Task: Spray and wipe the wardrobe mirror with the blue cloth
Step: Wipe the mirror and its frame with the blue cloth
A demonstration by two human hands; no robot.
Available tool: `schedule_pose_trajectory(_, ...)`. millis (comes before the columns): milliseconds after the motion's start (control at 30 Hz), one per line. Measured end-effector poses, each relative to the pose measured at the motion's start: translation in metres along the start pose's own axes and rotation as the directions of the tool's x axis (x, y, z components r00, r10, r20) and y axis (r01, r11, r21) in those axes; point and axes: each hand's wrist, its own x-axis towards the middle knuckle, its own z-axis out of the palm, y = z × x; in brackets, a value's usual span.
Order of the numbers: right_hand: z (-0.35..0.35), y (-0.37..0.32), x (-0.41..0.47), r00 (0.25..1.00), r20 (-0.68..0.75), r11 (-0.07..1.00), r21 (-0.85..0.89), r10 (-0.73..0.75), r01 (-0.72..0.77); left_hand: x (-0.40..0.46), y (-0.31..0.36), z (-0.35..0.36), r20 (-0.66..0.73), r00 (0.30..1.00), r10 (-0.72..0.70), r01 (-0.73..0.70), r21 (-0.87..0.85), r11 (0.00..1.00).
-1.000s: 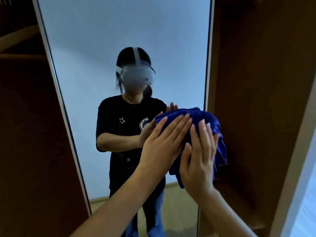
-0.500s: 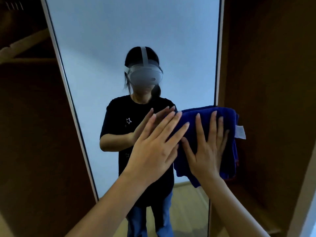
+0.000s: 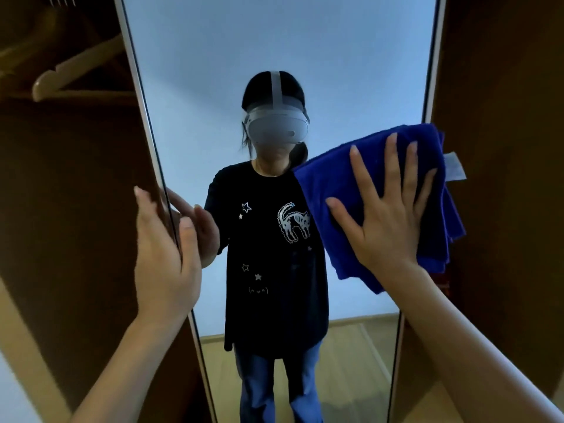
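Note:
The tall wardrobe mirror (image 3: 213, 87) fills the middle of the view and reflects a person in a black T-shirt with a headset. A folded blue cloth (image 3: 341, 190) with a white tag lies flat against the glass at the mirror's right edge. My right hand (image 3: 387, 215) presses on the cloth with its fingers spread and straight. My left hand (image 3: 164, 254) rests with straight fingers on the mirror's left frame edge, apart from the cloth. No spray bottle is in view.
Dark brown wardrobe panels (image 3: 503, 148) stand on both sides of the mirror. A pale clothes hanger (image 3: 76, 71) hangs inside the wardrobe at the upper left. The mirror reflects a wooden floor (image 3: 351, 377) at the bottom.
My left hand has left the cloth and moved left to the mirror's frame edge. My right hand stays flat on the cloth at the mirror's right edge, slightly higher.

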Motion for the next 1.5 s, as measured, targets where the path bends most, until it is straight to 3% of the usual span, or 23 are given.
schedule_pose_trajectory(67, -0.002, -0.007, 0.002, 0.999, 0.004, 0.999, 0.005, 0.045, -0.045, -0.003, 0.001, 0.003, 0.063, 0.998, -0.020, 0.023, -0.040, 0.999)
schedule_pose_trajectory(200, 0.008, -0.022, -0.023, 0.998, 0.029, 0.998, 0.024, 0.062, -0.063, -0.004, 0.002, 0.006, 0.050, 0.997, -0.061, 0.063, -0.032, 0.997)
schedule_pose_trajectory(500, 0.058, -0.062, -0.128, 0.981, 0.103, 0.987, 0.021, -0.162, 0.161, -0.004, 0.006, 0.006, 0.041, 0.998, -0.040, 0.037, 0.073, 0.997)
schedule_pose_trajectory(667, 0.049, -0.081, -0.098, 0.987, 0.083, 0.990, 0.061, -0.134, 0.129, -0.005, 0.009, 0.007, 0.032, 0.998, -0.057, 0.054, 0.061, 0.997)
schedule_pose_trajectory(867, 0.035, -0.130, -0.043, 0.990, 0.072, 0.992, 0.041, -0.119, 0.116, -0.004, 0.010, 0.003, 0.070, 0.993, -0.090, 0.096, -0.083, 0.992)
schedule_pose_trajectory(1067, 0.071, -0.151, -0.135, 0.944, 0.088, 0.947, 0.064, -0.318, 0.313, -0.004, 0.012, -0.001, 0.079, 0.993, -0.089, 0.097, -0.106, 0.990)
schedule_pose_trajectory(1167, 0.095, -0.157, -0.184, 0.953, 0.054, 0.946, 0.151, -0.298, 0.287, -0.004, 0.010, 0.000, 0.087, 0.993, -0.083, 0.092, -0.108, 0.990)
schedule_pose_trajectory(1367, 0.102, -0.138, -0.234, 0.943, 0.132, 0.947, 0.144, -0.306, 0.287, -0.005, 0.003, 0.001, 0.090, 0.995, -0.039, 0.049, -0.107, 0.993)
schedule_pose_trajectory(1500, 0.093, -0.151, -0.218, 0.968, 0.182, 0.984, 0.070, -0.173, 0.163, -0.006, 0.001, 0.004, 0.085, 0.996, -0.032, 0.041, -0.110, 0.993)
